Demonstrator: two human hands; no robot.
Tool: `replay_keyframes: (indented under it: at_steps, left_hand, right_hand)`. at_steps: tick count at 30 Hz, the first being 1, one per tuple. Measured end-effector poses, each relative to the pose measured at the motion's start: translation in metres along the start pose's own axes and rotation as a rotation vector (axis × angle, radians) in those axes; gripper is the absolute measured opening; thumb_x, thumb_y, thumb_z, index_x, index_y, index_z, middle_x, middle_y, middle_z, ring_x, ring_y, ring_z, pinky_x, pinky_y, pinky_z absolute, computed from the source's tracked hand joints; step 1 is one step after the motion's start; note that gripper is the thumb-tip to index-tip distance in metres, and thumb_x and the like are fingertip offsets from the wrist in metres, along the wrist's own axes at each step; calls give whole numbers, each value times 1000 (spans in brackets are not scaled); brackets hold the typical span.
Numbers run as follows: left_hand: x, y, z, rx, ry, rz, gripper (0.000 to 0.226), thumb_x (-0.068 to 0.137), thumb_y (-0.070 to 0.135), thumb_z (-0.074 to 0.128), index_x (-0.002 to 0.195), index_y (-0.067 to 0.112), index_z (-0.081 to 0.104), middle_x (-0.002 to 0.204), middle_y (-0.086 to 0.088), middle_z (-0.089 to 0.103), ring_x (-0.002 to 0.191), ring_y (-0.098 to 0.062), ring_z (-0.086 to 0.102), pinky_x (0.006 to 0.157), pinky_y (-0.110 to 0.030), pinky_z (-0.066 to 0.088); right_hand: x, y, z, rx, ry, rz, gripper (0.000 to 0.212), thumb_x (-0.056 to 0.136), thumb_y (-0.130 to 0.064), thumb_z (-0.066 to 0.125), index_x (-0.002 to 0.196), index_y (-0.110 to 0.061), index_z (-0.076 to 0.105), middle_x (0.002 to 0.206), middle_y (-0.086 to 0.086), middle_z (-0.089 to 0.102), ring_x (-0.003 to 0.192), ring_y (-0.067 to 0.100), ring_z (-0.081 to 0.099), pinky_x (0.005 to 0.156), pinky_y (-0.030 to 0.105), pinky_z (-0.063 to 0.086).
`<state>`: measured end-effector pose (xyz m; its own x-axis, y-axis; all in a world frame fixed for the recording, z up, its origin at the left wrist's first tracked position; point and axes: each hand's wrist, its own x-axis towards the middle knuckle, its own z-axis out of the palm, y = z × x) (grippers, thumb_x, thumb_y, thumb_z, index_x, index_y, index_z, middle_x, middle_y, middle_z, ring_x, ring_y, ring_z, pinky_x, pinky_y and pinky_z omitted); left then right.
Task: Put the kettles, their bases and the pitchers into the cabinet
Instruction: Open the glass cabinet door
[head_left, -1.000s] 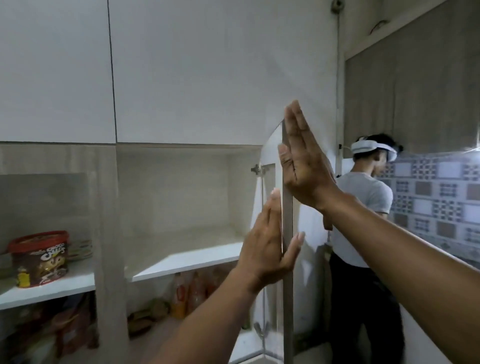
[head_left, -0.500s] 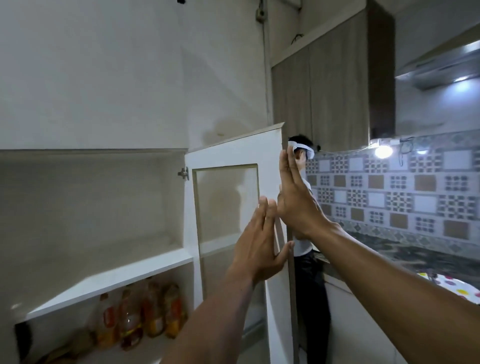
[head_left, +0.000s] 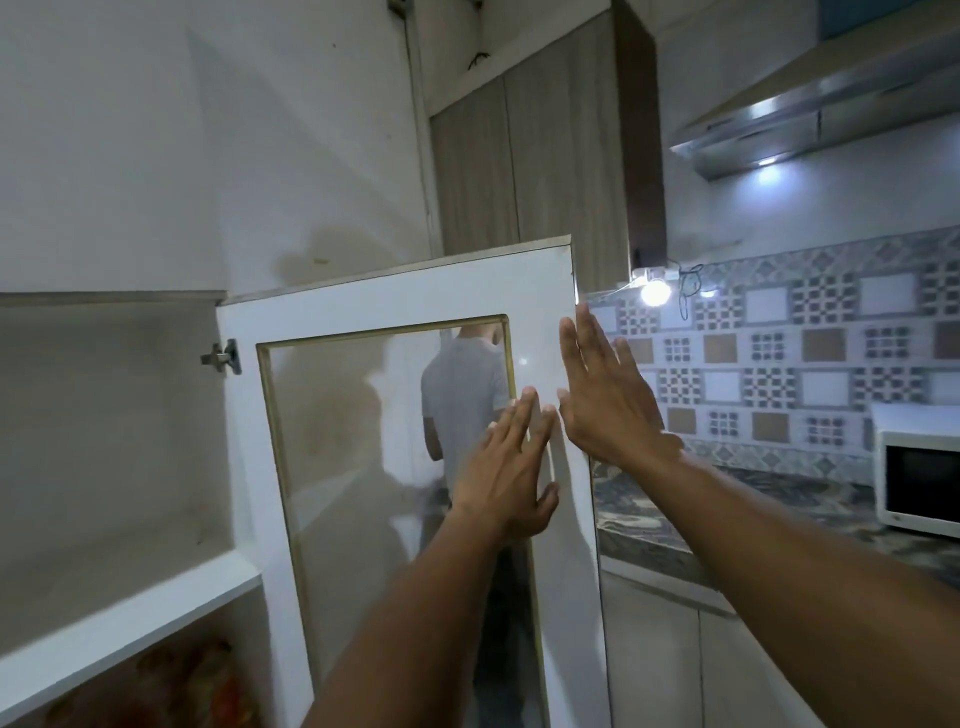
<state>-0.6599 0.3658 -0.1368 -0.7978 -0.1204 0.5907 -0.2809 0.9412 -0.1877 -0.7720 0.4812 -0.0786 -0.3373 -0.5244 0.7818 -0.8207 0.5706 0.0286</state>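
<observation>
Both flat hands, left hand (head_left: 506, 470) and right hand (head_left: 605, 397), press cabinet door (head_left: 395, 299).

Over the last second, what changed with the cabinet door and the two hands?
The cabinet door swung further open, from edge-on to showing its inner face. Both hands stayed flat and open near its free edge: left hand on the frame, right hand at the edge. Nothing was gripped; the upper shelf stayed bare.

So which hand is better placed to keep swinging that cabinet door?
The left hand, probably. It lies flat on the cabinet door near its free edge, fingers spread on the white frame. The right hand sits open at the edge itself; its contact is unclear.
</observation>
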Motion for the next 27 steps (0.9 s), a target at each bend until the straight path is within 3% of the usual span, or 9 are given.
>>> replay_keyframes:
  at_steps: [3, 8, 16, 20, 24, 27]
  left_hand:
    - [8, -12, 17, 14, 7, 50, 96, 92, 56, 47, 155, 30, -21, 160, 1, -36, 150, -21, -25, 125, -47, 7]
    - [10, -27, 33, 4, 70, 117, 95, 92, 53, 47, 156, 29, -19, 161, 1, -33, 150, -19, -27, 125, -47, 6]
    - [7, -30, 28, -10, 61, 125, 92, 93, 50, 46, 156, 29, -16, 164, 1, -28, 151, -18, -23, 125, -46, 7]
    - [-8, -29, 6, 37, 15, 110, 86, 95, 52, 42, 158, 29, -11, 165, 0, -21, 153, -21, -16, 125, -45, 4]
    - [-58, -42, -19, 21, -24, -22, 84, 95, 53, 44, 158, 28, -5, 168, -3, -6, 154, -23, -4, 125, -45, 7]
    - [-125, -68, -41, 70, -126, -148, 82, 93, 51, 47, 157, 28, 2, 167, -5, 6, 154, -25, 7, 125, -46, 14]
  right_hand:
    - [4, 16, 13, -164, 34, -16, 84, 102, -51, 34, 159, -11, -13, 166, 11, -26, 154, 24, -19, 126, 50, -2]
    - [12, 22, 26, -240, 98, -18, 82, 99, -56, 29, 161, -12, 0, 170, 12, -9, 157, 27, -5, 124, 58, 8]
    - [9, 13, 22, -255, 109, 6, 84, 98, -54, 34, 161, -11, 0, 170, 13, -10, 157, 28, -7, 123, 58, 0]
    - [-2, -14, 2, -214, 137, -9, 82, 94, -50, 39, 161, -10, 14, 170, 15, -1, 157, 32, -3, 122, 60, -1]
    - [-15, -70, -19, -63, 60, -267, 65, 92, -45, 43, 148, -12, 46, 161, 17, 35, 151, 35, 27, 120, 60, 17]
    - [-29, -130, -21, 173, -101, -388, 56, 94, -38, 52, 146, -16, 47, 152, 10, 49, 140, 31, 45, 114, 49, 34]
